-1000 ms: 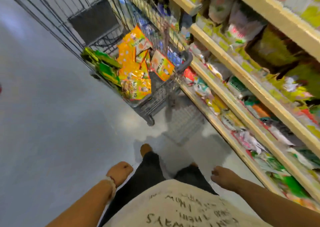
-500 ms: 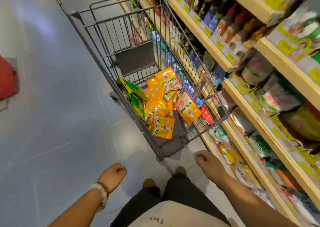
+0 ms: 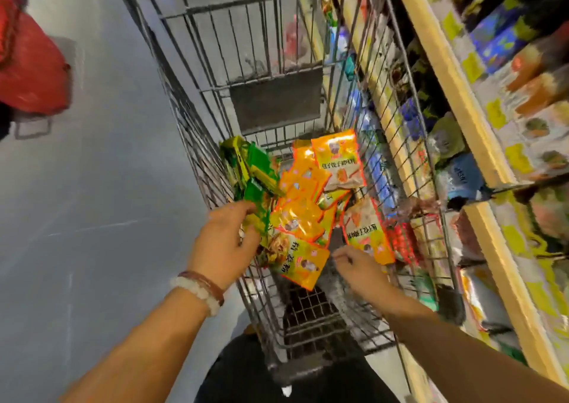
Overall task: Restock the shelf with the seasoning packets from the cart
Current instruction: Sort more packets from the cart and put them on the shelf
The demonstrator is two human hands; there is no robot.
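Observation:
A wire shopping cart (image 3: 261, 0) stands just in front of me, hard against the shelf (image 3: 446, 73) on the right. In its basket lies a pile of orange seasoning packets (image 3: 301, 211), with one orange packet (image 3: 338, 159) propped at the back and another (image 3: 366, 233) leaning on the right wall. Green packets (image 3: 249, 168) are stacked along the left wall. My left hand (image 3: 224, 242), with bead bracelets at the wrist, is inside the cart, its spread fingers touching the green packets' lower edge. Lower in the basket, my right hand (image 3: 354, 264) holds nothing, beside the right orange packet.
The shelf's yellow-edged boards carry bottles (image 3: 529, 73) and bagged goods, blurred by motion. A red bag (image 3: 30, 64) sits at the far left on the grey floor (image 3: 92, 218). My dark trousers show below the cart's near end.
I have stepped up to the cart. Both hands have risen from my sides and gone into the basket, the left onto the green packets, the right toward the orange ones.

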